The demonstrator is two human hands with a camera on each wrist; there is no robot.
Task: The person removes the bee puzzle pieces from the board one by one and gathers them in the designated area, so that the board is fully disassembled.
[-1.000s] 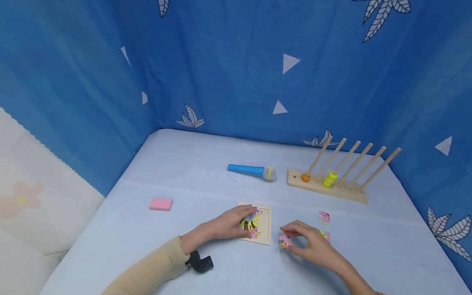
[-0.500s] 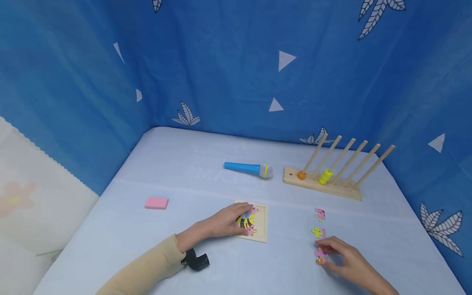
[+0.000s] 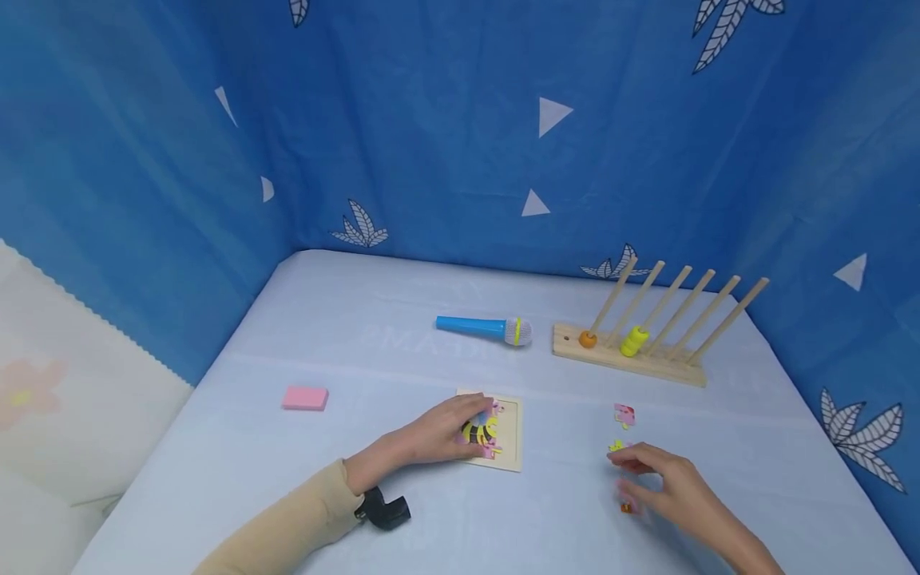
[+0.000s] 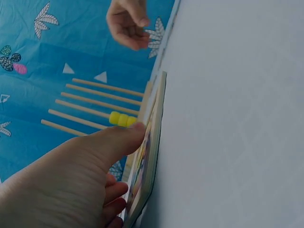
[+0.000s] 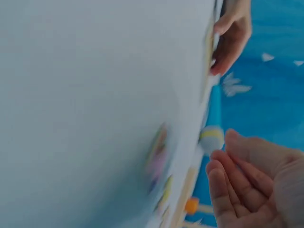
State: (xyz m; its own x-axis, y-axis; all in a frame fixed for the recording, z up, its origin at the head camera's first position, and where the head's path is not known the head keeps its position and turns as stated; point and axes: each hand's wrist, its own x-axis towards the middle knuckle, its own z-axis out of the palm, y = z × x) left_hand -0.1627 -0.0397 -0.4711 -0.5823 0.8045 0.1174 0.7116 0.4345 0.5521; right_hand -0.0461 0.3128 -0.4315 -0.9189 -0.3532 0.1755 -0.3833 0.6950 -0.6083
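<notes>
My left hand rests on the left part of a square wooden puzzle board. Partly hidden beneath its fingers is the board's bee picture; the right part shows bare wood. In the left wrist view the thumb touches the board's face. To the right, my right hand hovers with loosely bent fingers and nothing between them. Just under its thumb lies a pink puzzle piece, blurred in the right wrist view. A yellow piece is partly covered by that hand, and a pink-and-red piece lies beyond it.
A blue toy microphone lies behind the board. At the back right stands a wooden peg rack with upright rods, an orange bead and yellow beads. A pink block sits at the left. Blue curtain hangs behind the table.
The right hand carried a puzzle piece rightward from beside the board, put it down near the other pieces and let go, then rose slightly. The left hand stayed on the board.
</notes>
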